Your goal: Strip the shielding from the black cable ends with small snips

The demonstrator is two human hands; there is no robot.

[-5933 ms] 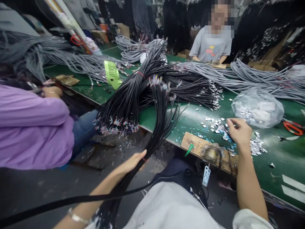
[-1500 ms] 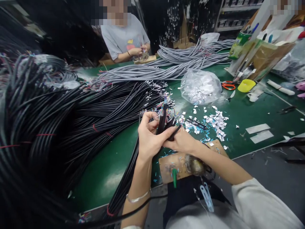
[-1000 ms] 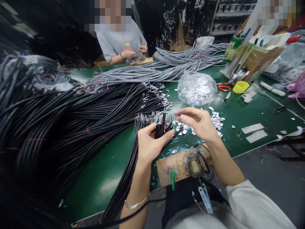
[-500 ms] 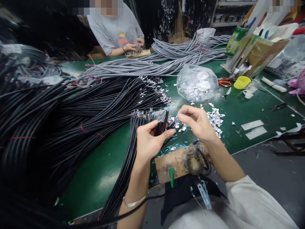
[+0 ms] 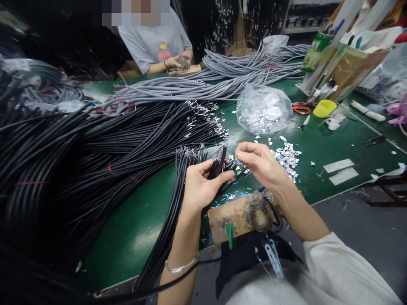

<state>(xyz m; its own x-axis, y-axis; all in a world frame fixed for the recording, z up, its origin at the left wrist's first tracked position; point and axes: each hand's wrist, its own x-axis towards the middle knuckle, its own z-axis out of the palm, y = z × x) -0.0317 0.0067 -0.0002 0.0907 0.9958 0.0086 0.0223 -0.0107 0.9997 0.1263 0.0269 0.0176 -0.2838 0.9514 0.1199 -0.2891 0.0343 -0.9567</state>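
Observation:
My left hand (image 5: 200,188) is closed round a few black cables (image 5: 219,163) near their stripped, coloured ends, holding them upright over the green table (image 5: 140,220). The rest of that black cable bundle (image 5: 165,245) trails down past the table's front edge. My right hand (image 5: 259,163) is pinched at the cable tips, fingers together on something small that I cannot make out. Loose silver foil pieces (image 5: 286,156) lie just right of my hands. A wooden block with a small fixture (image 5: 244,214) sits at the table's edge below them.
Large piles of black cables (image 5: 95,148) fill the left. Grey cables (image 5: 203,87) lie behind. A clear bag of foil pieces (image 5: 263,110), orange scissors (image 5: 300,108), a yellow dish (image 5: 324,108) and a cardboard box (image 5: 349,70) stand at right. A person in a grey shirt (image 5: 157,42) works opposite.
My right hand has come back from the foil pieces to the cable tips and pinched there. My left hand keeps its grip on the cables, barely moving.

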